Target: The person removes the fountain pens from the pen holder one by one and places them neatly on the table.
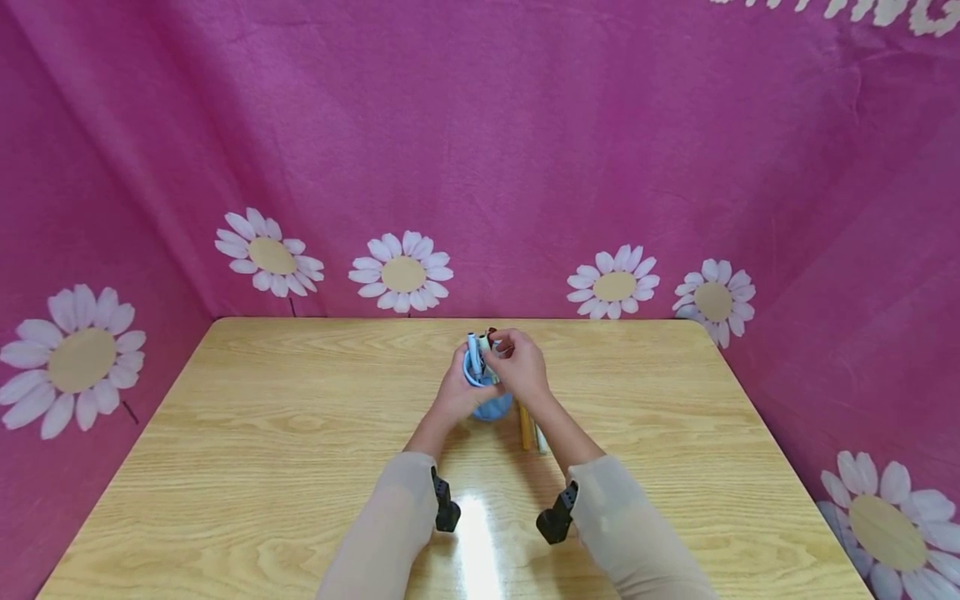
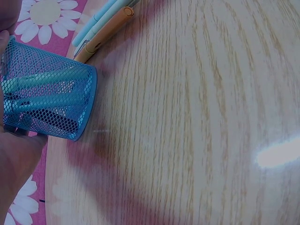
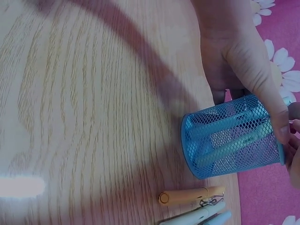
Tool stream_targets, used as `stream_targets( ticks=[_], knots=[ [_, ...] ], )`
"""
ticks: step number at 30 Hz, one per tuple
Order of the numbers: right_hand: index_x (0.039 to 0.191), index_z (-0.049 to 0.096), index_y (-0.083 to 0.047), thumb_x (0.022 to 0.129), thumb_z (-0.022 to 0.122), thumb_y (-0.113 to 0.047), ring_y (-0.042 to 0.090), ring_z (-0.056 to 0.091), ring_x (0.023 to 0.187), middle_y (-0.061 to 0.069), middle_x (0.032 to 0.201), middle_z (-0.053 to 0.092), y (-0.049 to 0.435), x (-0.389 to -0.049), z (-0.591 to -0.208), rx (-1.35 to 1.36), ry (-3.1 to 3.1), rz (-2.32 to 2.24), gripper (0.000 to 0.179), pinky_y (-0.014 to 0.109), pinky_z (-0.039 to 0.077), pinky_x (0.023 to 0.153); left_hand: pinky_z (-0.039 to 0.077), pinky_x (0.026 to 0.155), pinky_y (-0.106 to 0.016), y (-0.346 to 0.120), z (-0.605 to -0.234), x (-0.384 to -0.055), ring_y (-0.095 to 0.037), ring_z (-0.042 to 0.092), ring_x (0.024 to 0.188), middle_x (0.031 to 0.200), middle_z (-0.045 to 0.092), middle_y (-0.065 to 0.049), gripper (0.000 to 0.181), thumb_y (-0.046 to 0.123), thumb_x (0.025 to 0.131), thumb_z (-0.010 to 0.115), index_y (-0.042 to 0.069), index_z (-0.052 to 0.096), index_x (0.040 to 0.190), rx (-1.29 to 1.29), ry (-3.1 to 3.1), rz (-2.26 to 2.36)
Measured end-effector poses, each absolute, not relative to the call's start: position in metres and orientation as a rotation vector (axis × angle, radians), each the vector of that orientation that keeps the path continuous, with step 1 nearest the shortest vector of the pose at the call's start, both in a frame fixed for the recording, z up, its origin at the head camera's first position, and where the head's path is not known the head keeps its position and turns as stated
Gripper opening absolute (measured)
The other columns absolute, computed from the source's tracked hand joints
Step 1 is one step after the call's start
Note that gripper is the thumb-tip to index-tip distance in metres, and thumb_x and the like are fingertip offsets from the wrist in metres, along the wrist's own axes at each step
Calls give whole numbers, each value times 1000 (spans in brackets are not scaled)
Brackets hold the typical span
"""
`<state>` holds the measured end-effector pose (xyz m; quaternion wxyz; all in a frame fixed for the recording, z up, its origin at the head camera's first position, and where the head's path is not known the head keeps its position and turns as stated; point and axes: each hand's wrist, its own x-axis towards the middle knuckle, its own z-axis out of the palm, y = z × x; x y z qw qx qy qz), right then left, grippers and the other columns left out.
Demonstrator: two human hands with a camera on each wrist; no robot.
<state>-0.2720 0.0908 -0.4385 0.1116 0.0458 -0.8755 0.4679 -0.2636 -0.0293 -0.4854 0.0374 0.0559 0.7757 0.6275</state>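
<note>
My left hand (image 1: 455, 390) grips a blue mesh pen cup (image 3: 234, 138) round its upper part, the thumb lying across the near side below the rim. Several pens stand inside, seen through the mesh. A light blue pen (image 1: 473, 354) sticks up above the rim at the left. Over the mouth of the cup, my right hand (image 1: 521, 367) has its thumb and index finger bent together on a pale-topped pen (image 1: 483, 342). A dark-tipped item shows just behind those fingers. In the right wrist view only a bit of the right hand appears at the edge.
Beside the cup, to its right, an orange pen (image 3: 183, 196) lies on the wooden table (image 1: 262, 467) with a pale green pen (image 3: 194, 215) and a light blue pen (image 3: 219, 219). A pink curtain (image 1: 480, 150) with white flowers hangs behind the table's far edge.
</note>
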Motion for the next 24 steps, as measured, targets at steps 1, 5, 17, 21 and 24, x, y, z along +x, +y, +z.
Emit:
stream_targets(
  ticks=[1,5,17,21,24],
  knots=[
    [104,67,-5,78,71,-11,24,61,79,12,86,64,90,-272,-438,130,-2575,1370,26,29,49,69,32,111,-42,-29,-485,-264,-24,38,132,146,38,-10,93,22,73,79,13,22,145,169,2379,1924],
    [105,66,-6,78,70,-12,23,62,80,11,87,65,88,-274,-439,115,-2603,1364,27,30,48,69,32,111,-41,-30,-485,-264,-24,39,131,146,38,-9,92,20,74,79,14,22,145,160,2359,1932],
    [103,64,-9,79,69,-17,20,58,79,6,86,65,87,-279,-439,71,-2732,1243,26,29,44,68,30,111,-45,-32,-476,-258,-31,39,131,145,38,-17,89,10,76,75,7,20,146,222,2275,2017],
    [102,63,-10,78,68,-17,18,56,75,4,84,64,88,-279,-438,91,-2757,1188,25,28,42,65,30,112,-44,-30,-484,-263,-29,40,131,145,39,-14,91,10,75,76,10,20,146,202,2300,2009],
    [101,62,-10,77,67,-17,18,56,74,4,82,64,88,-278,-437,103,-2761,1176,25,28,42,64,31,111,-43,-29,-484,-262,-27,41,130,144,41,-12,91,13,74,77,12,21,146,183,2339,1983]
  ],
)
